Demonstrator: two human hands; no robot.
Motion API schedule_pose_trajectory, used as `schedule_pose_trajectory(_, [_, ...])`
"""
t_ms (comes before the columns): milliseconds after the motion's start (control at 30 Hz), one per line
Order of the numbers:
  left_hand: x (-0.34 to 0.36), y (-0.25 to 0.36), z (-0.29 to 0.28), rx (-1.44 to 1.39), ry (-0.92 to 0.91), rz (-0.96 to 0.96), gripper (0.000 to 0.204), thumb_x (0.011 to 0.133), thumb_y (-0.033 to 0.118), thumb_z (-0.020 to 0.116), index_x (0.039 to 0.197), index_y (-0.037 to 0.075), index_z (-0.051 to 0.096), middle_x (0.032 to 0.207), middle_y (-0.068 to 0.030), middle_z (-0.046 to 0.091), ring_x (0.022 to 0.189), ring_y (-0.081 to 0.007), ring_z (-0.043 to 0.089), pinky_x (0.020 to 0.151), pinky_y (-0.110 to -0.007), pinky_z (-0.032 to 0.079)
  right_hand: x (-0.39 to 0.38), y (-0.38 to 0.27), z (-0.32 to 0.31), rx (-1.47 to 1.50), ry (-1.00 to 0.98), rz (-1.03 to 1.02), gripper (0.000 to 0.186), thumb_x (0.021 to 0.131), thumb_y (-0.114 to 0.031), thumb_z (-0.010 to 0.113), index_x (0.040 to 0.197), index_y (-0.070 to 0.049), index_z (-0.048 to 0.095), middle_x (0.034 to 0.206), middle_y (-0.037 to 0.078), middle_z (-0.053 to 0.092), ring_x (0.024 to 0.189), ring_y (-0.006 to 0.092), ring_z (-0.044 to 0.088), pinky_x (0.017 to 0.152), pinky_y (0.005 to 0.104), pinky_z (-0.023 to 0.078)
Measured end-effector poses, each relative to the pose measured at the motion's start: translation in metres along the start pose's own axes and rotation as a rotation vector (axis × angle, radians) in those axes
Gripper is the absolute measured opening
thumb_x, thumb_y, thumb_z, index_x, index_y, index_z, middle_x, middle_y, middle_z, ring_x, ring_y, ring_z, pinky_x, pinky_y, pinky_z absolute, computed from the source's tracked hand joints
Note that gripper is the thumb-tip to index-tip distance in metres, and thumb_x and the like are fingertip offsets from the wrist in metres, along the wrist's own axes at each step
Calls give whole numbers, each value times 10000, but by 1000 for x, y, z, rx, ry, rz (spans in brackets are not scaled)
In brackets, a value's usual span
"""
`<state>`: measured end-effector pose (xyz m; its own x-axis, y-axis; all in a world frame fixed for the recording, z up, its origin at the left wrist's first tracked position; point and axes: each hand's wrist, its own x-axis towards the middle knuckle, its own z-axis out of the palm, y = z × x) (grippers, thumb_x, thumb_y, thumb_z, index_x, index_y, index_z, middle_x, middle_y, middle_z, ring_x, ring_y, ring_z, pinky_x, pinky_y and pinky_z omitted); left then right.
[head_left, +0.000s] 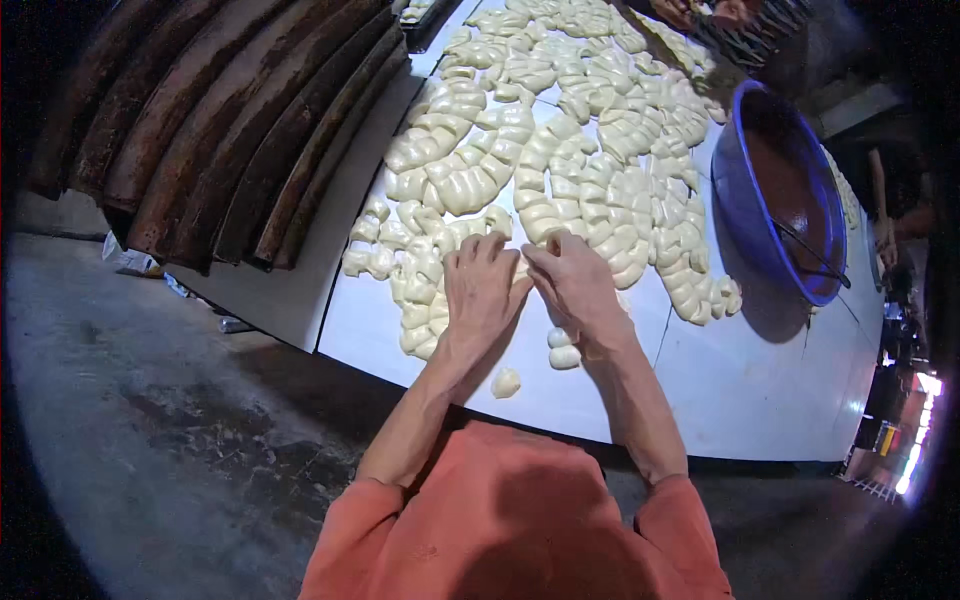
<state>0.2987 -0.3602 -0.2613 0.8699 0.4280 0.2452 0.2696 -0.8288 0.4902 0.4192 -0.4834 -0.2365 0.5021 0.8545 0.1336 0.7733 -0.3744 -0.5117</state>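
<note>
In the head view, my left hand (482, 285) and right hand (578, 285) nearly meet at the near side of the pale dough pieces (598, 195) spread over the white table (740, 400). My fingers are bent, thumbs close together; whether either hand grips a piece, I can't tell. The rows look soft and crowded, so pressing hard could squash or stick them together. 1 loose lump (506, 383) and 2 small pieces (564, 357) lie near my wrists; a careless sweep could flatten them.
</note>
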Motion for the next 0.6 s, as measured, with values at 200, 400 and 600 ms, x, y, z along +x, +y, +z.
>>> schedule_pose_trajectory(200, [-5, -6, -14, -184, -38, 76, 152, 842, 165, 708, 948, 59, 681, 1116, -107, 670, 1116, -306, 566, 997, -472, 353, -11, 11, 5, 390, -40, 22, 172, 863, -160, 659, 964, -26, 624, 984, 95, 601, 836, 233, 602, 741, 371, 514])
schedule_pose_trajectory(400, [-3, 5, -24, -732, -141, -105, 320, 867, 164, 730, 1153, 55, 637, 1049, -125, 675, 945, -284, 638, 886, -390, 530, -23, -21, -13, 1367, 36, 692, 238, 901, -172, 643, 1095, -39, 600, 938, 47, 601, 807, 117, 568, 706, 255, 491])
schedule_pose_trajectory(600, [-2, 5, -27, -545, -155, -6, 802, 849, 106, 741, 1534, 117, 323, 1041, -125, 677, 855, -265, 633, 789, -351, 548, -30, -7, -8, 1302, -174, 678, 271, 872, -155, 711, 1083, -38, 587, 901, 36, 608, 799, 102, 590, 673, 241, 487])
